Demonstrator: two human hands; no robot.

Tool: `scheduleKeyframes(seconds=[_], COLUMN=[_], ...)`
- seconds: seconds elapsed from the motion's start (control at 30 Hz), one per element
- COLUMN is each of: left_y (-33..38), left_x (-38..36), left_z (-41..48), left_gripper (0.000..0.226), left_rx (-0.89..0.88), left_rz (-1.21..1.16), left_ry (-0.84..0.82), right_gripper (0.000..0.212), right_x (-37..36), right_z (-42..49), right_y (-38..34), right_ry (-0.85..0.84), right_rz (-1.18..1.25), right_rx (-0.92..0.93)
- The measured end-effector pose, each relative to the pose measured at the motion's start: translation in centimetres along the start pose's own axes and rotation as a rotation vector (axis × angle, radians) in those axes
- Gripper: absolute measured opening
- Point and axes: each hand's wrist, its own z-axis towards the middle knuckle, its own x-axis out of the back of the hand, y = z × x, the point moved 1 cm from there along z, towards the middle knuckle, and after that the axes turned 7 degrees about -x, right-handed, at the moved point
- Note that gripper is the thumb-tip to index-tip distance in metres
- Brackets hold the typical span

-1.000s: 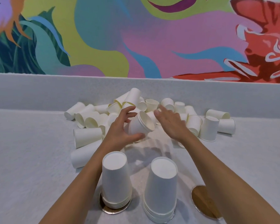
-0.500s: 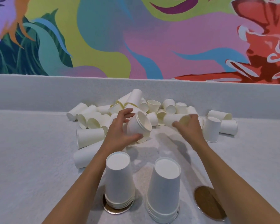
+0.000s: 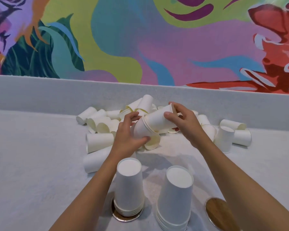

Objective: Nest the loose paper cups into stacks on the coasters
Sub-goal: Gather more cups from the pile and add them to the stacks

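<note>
My left hand (image 3: 127,137) grips a white paper cup (image 3: 141,129) held sideways above the table. My right hand (image 3: 183,120) holds a second white cup (image 3: 158,120) whose mouth end meets the first cup's rim, the two joined in mid-air. Behind them lies a pile of loose cups (image 3: 105,124) on their sides. Near me stand two upside-down stacks: the left stack (image 3: 129,185) on a round coaster (image 3: 117,215), the middle stack (image 3: 176,197) hiding its coaster. A bare wooden coaster (image 3: 218,212) lies at the right, partly under my right forearm.
More loose cups lie at the right (image 3: 240,135), one standing upside down (image 3: 225,139). A low grey ledge (image 3: 40,94) runs behind the pile, beneath a colourful mural wall. The table surface (image 3: 32,172) is pale grey.
My right hand picked a cup from the right of the pile and brought it left against the cup in my left hand. The left hand stayed roughly in place.
</note>
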Motion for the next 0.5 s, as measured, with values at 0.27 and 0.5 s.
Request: scheduleKeyframes(seconds=[0.27, 0.5], left_y=[0.5, 0.1], left_x=[-0.5, 1.0], left_z=[-0.2, 0.0], left_gripper=[0.084, 0.075], left_rx=[-0.014, 0.038], left_rz=[0.015, -0.029], left_ry=[-0.060, 0.137], right_gripper=[0.053, 0.040], right_x=[-1.9, -3.6], right_z=[-0.1, 1.4], right_y=[1.3, 7.2], right_ry=[-0.354, -0.017], right_rz=[-0.172, -0.856], right_rx=[0.012, 0.056])
